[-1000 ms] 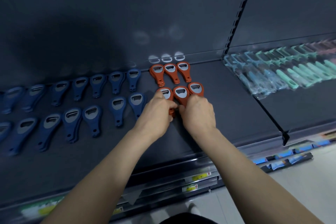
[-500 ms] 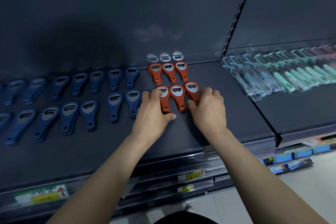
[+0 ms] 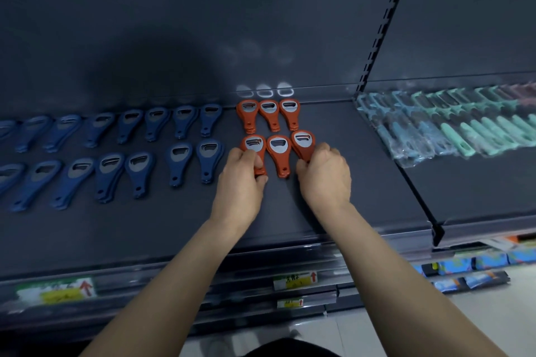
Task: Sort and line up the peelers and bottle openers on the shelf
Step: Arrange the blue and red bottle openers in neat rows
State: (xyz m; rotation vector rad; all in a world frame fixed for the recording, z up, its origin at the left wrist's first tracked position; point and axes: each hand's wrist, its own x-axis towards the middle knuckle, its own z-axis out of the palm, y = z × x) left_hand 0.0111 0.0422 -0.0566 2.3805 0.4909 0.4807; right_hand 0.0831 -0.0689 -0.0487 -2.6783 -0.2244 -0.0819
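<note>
Squaring up the front row of orange openers, by my read. Sorting looks done here; this is alignment.

- Left hand [image 3: 239, 182]: fingers curled round the handle of the front-left orange opener [image 3: 254, 144], thumb under its lower end. The opener lies flat on the shelf [image 3: 290, 211].
- Right hand [image 3: 326, 180]: fingers curled, pinching the handle of the front-right orange opener [image 3: 302, 140], also flat. Most of that handle is hidden under the hand.
- Middle orange opener [image 3: 279, 153]: between the two, untouched, heads nearly touching its neighbours.
- Back orange row [image 3: 268, 113]: three at 12 o'clock from the middle one, tight and even.
- Blue openers [image 3: 179, 159]: two rows at 9 o'clock. The front row is uneven, with a gap partway along.
- Bagged peelers [image 3: 452, 127]: at 2 o'clock in the next bay, overlapping loosely.
- Price labels [image 3: 294, 281]: on the shelf edge at 6 o'clock.

The front-right opener's head sits slightly toward 12 o'clock of its two neighbours and looks tilted. That could be lens distortion.

Next move needs a small slide toward 6 o'clock and a slight twist on the right one, with the left one matching. Keep the pressure light, since the packed heads will nudge the middle piece. After that, the blue front row probably wants closing up.
</note>
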